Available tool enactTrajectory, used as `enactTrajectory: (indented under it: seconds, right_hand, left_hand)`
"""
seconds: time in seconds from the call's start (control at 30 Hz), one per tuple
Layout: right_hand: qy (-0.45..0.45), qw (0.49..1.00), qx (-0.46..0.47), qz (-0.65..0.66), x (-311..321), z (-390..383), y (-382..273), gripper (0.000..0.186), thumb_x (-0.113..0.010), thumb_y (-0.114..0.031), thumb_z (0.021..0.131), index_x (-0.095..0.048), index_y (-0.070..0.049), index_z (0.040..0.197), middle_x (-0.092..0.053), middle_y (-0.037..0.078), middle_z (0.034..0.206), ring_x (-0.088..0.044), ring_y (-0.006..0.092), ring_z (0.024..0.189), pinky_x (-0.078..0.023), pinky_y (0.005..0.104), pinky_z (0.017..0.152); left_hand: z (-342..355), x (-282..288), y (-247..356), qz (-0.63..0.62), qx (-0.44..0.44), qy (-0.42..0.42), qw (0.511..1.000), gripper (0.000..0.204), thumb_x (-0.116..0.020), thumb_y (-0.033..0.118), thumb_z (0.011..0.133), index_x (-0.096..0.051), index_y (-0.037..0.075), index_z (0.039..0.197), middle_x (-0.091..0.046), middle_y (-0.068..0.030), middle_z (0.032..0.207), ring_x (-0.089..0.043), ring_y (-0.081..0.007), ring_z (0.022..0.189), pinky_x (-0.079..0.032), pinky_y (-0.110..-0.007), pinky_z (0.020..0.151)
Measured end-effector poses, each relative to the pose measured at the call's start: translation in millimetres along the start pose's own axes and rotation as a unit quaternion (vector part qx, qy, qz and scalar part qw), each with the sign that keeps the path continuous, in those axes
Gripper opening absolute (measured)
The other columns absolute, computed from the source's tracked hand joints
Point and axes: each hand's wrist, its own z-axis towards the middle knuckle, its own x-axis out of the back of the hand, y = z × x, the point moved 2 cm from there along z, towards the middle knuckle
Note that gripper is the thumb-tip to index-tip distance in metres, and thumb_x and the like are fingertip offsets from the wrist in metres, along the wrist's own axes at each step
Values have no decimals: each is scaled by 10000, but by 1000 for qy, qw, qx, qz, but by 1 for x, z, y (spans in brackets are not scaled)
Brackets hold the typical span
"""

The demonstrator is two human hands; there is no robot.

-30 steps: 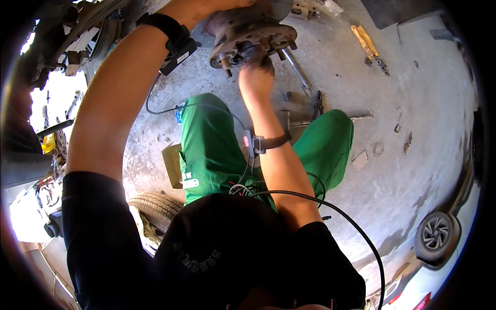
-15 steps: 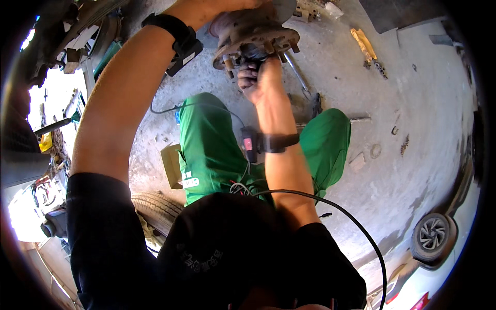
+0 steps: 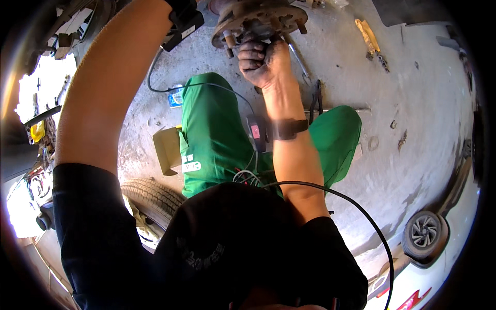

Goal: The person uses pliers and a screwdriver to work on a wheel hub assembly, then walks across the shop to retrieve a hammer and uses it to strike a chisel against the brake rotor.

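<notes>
A rusty wheel hub (image 3: 243, 20) with protruding studs is at the top of the head view. My right hand (image 3: 263, 59) is closed in a fist right below the hub's centre, its fingers blackened with grime. Whatever lies within those fingers is hidden. My left forearm (image 3: 111, 77) reaches up along the left side, and its hand is past the upper edge, out of sight. Beside my right hand, a metal bar (image 3: 299, 59) slants down behind the hub. A dark tool with slim arms (image 3: 316, 98) lies near my right knee.
An open cardboard box (image 3: 168, 150), a blue-and-white packet (image 3: 175, 97) and a tyre (image 3: 155, 199) are at my left. A cable (image 3: 356, 206) loops across my right arm. A yellow crumpled item (image 3: 367, 35) lies on the concrete floor. A car wheel (image 3: 423, 232) is at lower right.
My left hand has gone out of view past the top edge. The hub appears higher in the picture. My right fist has stayed at the hub, turned slightly.
</notes>
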Motion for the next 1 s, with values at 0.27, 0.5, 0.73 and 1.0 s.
enactTrajectory:
  seconds: [0.27, 0.5, 0.73, 1.0]
  right_hand:
    - [87, 950, 273, -120, -19, -7, 1, 337, -414, -337, 919, -546, -64, 772, -506, 16, 556, -433, 124, 421, -291, 278, 375]
    - [-78, 991, -71, 79, -8, -9, -8, 353, -361, -351, 924, -548, -68, 825, -443, -29, 537, -359, 79, 400, -229, 232, 368]
    - [89, 953, 261, -129, -17, -5, -2, 386, -411, -395, 921, -547, -39, 860, -472, -21, 565, -397, 93, 418, -292, 251, 374]
    - [-19, 1000, -7, 5, -13, -16, -8, 525, -396, -536, 920, -552, -39, 856, -493, 8, 582, -405, 95, 426, -284, 248, 369]
  left_hand:
    - [-6, 6, 3, -8, -15, 16, 1000, 437, -666, 448, 700, -670, 34, 839, -652, -203, 767, -639, -378, 750, -523, -458, 675]
    - [-11, 4, -1, -37, -14, 12, 999, 416, -661, 441, 701, -679, 42, 816, -652, -205, 765, -639, -381, 753, -522, -453, 690]
    - [-6, 6, 2, -30, -16, 4, 999, 417, -655, 449, 703, -683, 44, 798, -648, -210, 744, -641, -379, 750, -522, -449, 700]
    - [-13, 7, -3, -18, -10, 2, 1000, 448, -655, 464, 694, -685, 27, 785, -647, -214, 729, -643, -378, 731, -522, -456, 684]
